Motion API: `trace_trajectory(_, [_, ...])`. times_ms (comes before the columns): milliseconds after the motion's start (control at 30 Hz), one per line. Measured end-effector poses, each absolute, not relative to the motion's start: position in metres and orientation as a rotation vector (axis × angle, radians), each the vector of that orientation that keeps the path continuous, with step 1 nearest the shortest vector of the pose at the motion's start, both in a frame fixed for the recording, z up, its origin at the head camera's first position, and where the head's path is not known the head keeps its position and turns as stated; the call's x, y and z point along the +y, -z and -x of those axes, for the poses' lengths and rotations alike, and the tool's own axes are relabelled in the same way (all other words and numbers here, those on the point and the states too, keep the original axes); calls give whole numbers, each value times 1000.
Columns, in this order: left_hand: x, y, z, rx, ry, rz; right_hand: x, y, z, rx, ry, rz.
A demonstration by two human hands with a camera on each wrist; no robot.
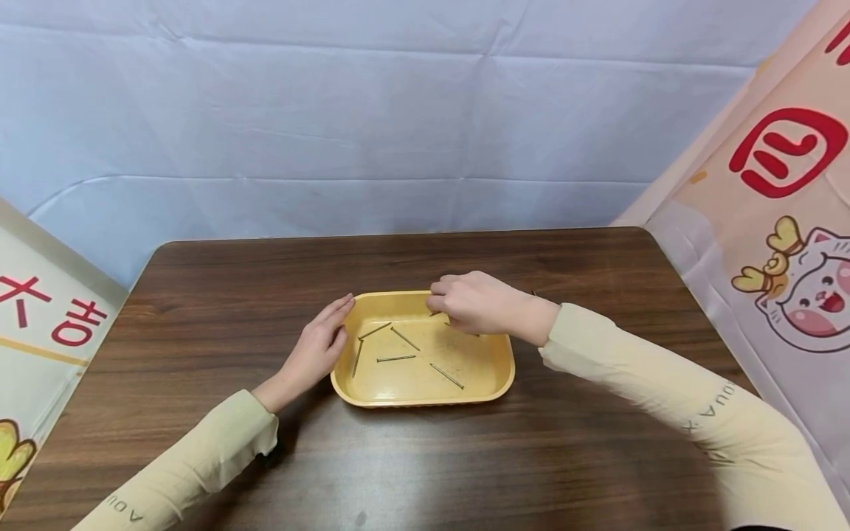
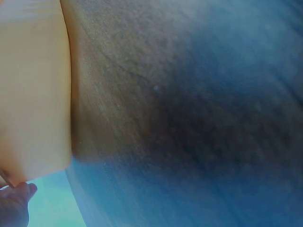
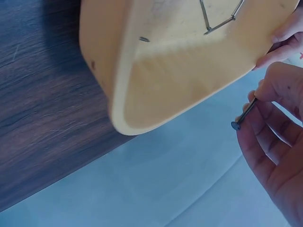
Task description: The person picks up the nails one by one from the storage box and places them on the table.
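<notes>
A yellow plastic tray [image 1: 412,404] sits on the table with several loose nails [image 1: 396,358] scattered over its floor. My right hand [image 1: 473,301] is over the tray's far right part. In the right wrist view it pinches a nail [image 3: 246,114] between thumb and fingertips, the flat head pointing out. My left hand [image 1: 317,352] rests along the tray's left rim, fingers fairly straight and touching the edge. The left wrist view shows mostly the tray's outer wall [image 2: 35,94], with part of the right hand [image 2: 14,205] at the lower left.
The brown wood-grain table [image 1: 571,457] extends around the tray. A small dark thing [image 1: 534,293] shows just behind the right wrist. A pale cloth [image 1: 372,125] hangs behind the table, with printed panels [image 1: 790,155] at the sides.
</notes>
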State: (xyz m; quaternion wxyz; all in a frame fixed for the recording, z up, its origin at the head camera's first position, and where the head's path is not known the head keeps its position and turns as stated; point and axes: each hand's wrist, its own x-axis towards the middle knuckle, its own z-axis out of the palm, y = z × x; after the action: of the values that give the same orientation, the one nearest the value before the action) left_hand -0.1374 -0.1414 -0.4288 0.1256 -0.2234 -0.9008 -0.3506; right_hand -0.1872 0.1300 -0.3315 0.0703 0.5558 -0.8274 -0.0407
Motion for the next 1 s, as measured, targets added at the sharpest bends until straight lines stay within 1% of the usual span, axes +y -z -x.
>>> trace_trajectory(1000, [-141,429,137,-2600,1028,652,175,334,192,-2497,28,-1553])
